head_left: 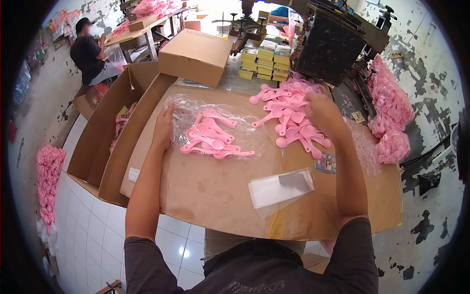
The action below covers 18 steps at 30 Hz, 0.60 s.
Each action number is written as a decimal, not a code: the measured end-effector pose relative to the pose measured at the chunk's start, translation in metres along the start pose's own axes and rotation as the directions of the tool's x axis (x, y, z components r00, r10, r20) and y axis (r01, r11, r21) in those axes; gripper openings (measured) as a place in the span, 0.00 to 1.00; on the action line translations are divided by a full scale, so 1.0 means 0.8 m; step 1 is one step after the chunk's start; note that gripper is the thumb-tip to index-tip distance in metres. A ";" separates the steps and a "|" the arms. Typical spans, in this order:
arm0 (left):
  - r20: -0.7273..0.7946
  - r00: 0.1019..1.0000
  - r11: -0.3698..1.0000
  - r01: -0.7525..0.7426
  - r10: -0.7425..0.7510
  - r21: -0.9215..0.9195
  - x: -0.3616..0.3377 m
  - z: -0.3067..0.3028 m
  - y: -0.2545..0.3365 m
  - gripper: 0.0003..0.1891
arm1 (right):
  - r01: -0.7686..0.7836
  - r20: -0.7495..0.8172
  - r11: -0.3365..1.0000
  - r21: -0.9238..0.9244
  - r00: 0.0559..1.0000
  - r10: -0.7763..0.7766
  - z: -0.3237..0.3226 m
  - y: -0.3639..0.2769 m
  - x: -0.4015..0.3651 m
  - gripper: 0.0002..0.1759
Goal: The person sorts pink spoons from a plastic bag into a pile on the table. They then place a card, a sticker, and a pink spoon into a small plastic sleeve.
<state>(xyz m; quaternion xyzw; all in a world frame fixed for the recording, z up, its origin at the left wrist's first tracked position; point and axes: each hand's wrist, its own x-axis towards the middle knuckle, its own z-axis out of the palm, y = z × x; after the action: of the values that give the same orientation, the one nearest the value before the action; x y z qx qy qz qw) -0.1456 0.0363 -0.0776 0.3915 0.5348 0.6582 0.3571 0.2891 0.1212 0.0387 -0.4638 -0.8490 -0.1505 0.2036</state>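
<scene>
Pink plastic spoons (pixel 210 134) lie in and on a clear plastic bag (pixel 245 128) at the left middle of the cardboard-covered table. My left hand (pixel 165 128) is at the bag's left edge, its fingers closed on the film. A loose heap of pink spoons (pixel 296 125) sits right of centre. My right hand (pixel 324 110) reaches over the heap's right side, fingers bent in at the spoons; what they hold is too small to tell. A stack of flat clear bags (pixel 280 188) lies nearer my body, with a printed card (pixel 325 162) to its right.
A closed cardboard box (pixel 196 51) and stacked yellow-edged cards (pixel 266 60) stand at the back, beside a black machine (pixel 328 44). An open carton (pixel 110 147) is on the left. Bundled pink spoons (pixel 389 103) are piled at right. A person (pixel 90 54) sits far left.
</scene>
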 end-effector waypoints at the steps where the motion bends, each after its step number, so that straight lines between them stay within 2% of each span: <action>1: 0.001 1.000 1.000 0.001 -0.001 0.005 0.000 0.001 0.002 0.22 | 0.011 -0.240 0.987 -0.159 0.970 -0.050 0.005 0.003 0.001 0.11; 4: -0.019 1.000 1.000 -0.004 0.004 0.018 -0.008 0.007 0.011 0.23 | 0.124 -0.291 0.980 0.157 0.954 -0.074 0.014 -0.042 -0.007 0.14; 5: -0.024 1.000 1.000 -0.008 0.009 0.017 -0.006 0.005 0.009 0.23 | 0.125 -0.055 0.914 0.386 0.992 -0.113 0.021 -0.063 -0.009 0.15; 6: -0.027 1.000 1.000 -0.012 0.012 0.017 -0.003 0.003 0.004 0.23 | 0.063 0.169 0.806 0.588 0.965 -0.199 0.032 -0.084 -0.012 0.17; 8: -0.027 1.000 1.000 -0.005 0.005 -0.011 -0.001 0.003 0.001 0.24 | 0.275 0.286 0.822 0.499 0.843 -0.455 0.074 -0.128 -0.016 0.23; 10: -0.024 1.000 0.998 0.016 -0.018 -0.068 -0.002 0.004 0.001 0.24 | 0.531 -0.019 0.802 0.272 0.837 -0.547 0.124 -0.155 -0.021 0.25; 13: 0.062 0.998 0.996 0.019 -0.014 -0.084 0.008 -0.010 -0.012 0.24 | 0.427 0.179 0.887 0.175 0.872 -0.455 0.156 -0.195 0.017 0.28; 16: 0.070 0.997 0.996 0.022 -0.017 -0.083 0.000 -0.005 -0.003 0.24 | 0.380 0.478 0.924 0.048 0.803 -0.355 0.124 -0.212 0.038 0.34; 18: 0.020 1.000 1.000 -0.016 0.015 0.020 -0.007 0.003 0.006 0.24 | 0.400 0.401 0.896 0.191 0.801 -0.444 0.121 -0.205 0.035 0.34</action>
<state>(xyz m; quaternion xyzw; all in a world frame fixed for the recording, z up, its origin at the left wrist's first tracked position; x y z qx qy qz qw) -0.1412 0.0313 -0.0735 0.4057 0.5349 0.6516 0.3533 0.1163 0.0988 -0.0433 -0.2743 -0.9606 -0.0435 -0.0073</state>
